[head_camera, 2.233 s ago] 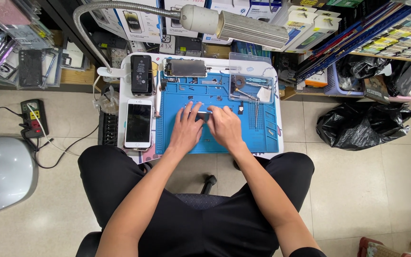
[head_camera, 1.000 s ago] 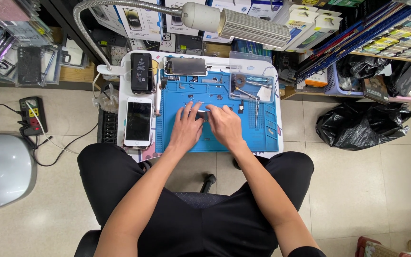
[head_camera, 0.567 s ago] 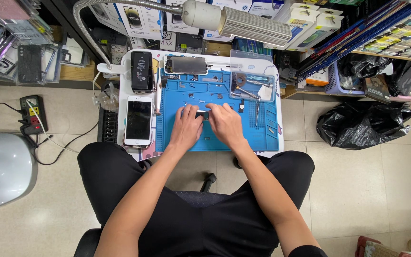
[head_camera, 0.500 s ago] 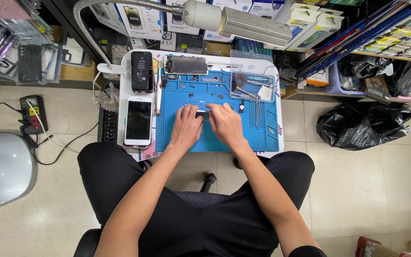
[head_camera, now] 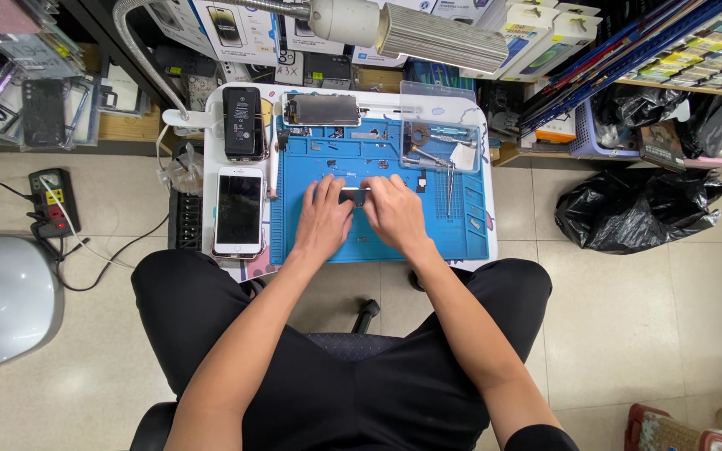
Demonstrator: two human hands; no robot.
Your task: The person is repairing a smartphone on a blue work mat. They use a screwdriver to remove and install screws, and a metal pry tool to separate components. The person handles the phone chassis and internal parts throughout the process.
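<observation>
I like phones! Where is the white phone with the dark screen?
In the head view, the white phone with the dark screen lies on the small table's left side, beside the blue work mat, left of the left hand.

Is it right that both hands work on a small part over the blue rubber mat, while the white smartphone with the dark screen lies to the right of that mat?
Not quite. The head view shows the white smartphone with the dark screen lying to the left of the blue rubber mat, not the right. Both the left hand and right hand do work on a small part over that mat.
</observation>
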